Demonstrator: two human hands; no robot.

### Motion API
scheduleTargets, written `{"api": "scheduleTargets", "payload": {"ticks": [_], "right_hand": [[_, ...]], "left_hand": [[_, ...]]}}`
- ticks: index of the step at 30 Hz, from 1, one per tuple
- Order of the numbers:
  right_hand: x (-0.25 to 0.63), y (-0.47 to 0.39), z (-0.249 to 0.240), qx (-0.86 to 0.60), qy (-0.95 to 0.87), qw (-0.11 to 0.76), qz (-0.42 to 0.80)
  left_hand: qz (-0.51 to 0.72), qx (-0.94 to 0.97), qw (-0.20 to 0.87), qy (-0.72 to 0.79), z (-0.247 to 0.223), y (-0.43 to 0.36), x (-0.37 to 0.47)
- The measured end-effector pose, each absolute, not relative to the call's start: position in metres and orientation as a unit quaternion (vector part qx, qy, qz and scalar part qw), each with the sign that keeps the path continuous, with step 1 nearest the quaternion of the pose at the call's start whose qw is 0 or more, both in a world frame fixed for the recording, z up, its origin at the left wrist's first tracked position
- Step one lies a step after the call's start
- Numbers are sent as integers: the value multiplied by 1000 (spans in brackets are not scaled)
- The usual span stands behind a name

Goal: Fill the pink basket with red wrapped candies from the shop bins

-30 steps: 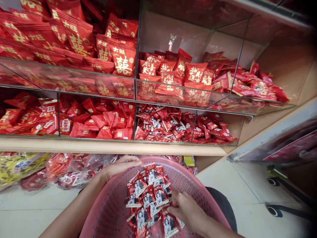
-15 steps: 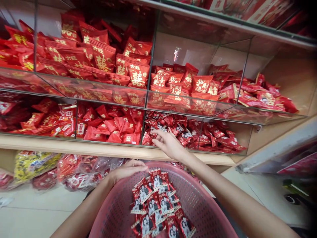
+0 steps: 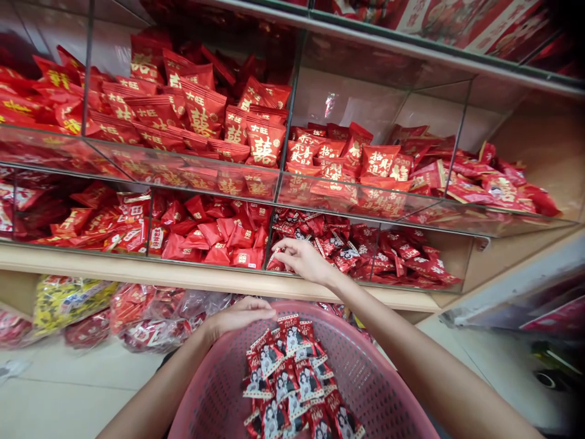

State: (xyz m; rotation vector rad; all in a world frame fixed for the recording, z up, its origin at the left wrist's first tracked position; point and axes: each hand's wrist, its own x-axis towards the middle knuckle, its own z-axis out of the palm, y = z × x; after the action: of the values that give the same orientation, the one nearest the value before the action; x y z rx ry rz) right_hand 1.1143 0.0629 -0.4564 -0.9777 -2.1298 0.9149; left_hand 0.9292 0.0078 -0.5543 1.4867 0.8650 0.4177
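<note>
The basket (image 3: pixel 361 366) is cut off by the lower edge of the view, so its near rim is out of sight. The pile inside, red packets (image 3: pixel 295 375) printed with a couple, is cut there too; at least a dozen show, but they overlap and those underneath are hidden. The left hand (image 3: pixel 242 314) lies on the far left part of the rim, its fingers stretched out close together; whether the thumb grips is hard to make out.

The right hand (image 3: pixel 299 259) is at the lower compartment (image 3: pixel 329 241) beyond the basket, near its left front corner, and covers some of the small red packets there. Its fingers are bent, close together, near the thumb; I cannot tell whether they pinch a packet or only touch one.

Four dividers (image 3: pixel 150 225) show in the lower row, making five compartments, the leftmost cut by the view's edge. Three dividers show in the row above, where red packets with gold lettering (image 3: pixel 201 116) are heaped too deep to count. A higher shelf (image 3: pixel 411 36) is mostly cut off. Under the bottom board (image 3: pixel 114 268) lie one yellow bag (image 3: pixel 75 299) and several red bags (image 3: pixel 150 311), partly behind the left hand and basket. Dark shapes at the lower right are blurred.
</note>
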Motion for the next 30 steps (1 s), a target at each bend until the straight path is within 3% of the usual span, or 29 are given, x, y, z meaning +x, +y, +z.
{"api": "scheduleTargets", "payload": {"ticks": [11, 17, 21, 27, 30], "right_hand": [[1130, 43, -452, -369, -752, 409, 363], [1153, -10, -456, -360, -773, 465, 237], [1163, -53, -483, -303, -853, 414, 95], [1158, -77, -532, -280, -902, 308, 117], [1155, -77, -548, -282, -912, 267, 134]], "left_hand": [[183, 651, 626, 389, -557, 8, 930], [204, 616, 651, 393, -550, 3, 931], [219, 579, 677, 397, -551, 3, 933], [211, 489, 729, 429, -549, 1, 934], [199, 548, 700, 413, -546, 1, 931]]}}
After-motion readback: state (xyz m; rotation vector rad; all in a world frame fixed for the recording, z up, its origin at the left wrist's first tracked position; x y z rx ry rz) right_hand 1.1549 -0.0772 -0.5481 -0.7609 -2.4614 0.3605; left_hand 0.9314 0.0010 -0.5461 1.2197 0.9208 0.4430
